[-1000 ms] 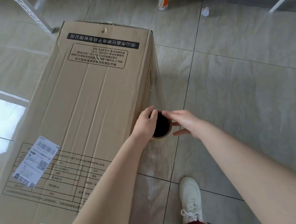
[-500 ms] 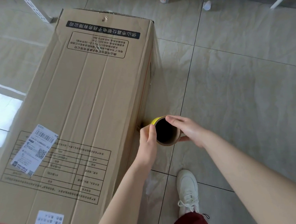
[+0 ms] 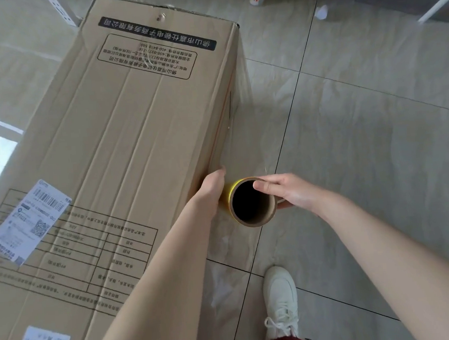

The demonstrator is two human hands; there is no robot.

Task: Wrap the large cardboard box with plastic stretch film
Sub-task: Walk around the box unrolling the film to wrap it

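Pinching the roll's (image 3: 252,223) rim, the right hand (image 3: 288,192) has its thumb over the edge and its fingers curled round the outside. The left hand (image 3: 211,189) lies against the roll's left side, between it and the box (image 3: 126,150); I cannot tell how its fingers sit. Clear film (image 3: 242,131) runs along the box's right side. The box lies on the floor (image 3: 361,133), left of the roll.

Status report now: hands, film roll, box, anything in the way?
Both grip film roll: left hand, right hand. Roll upright beside cardboard box; stretch film runs along its right side. Nearby: white shoe on floor.
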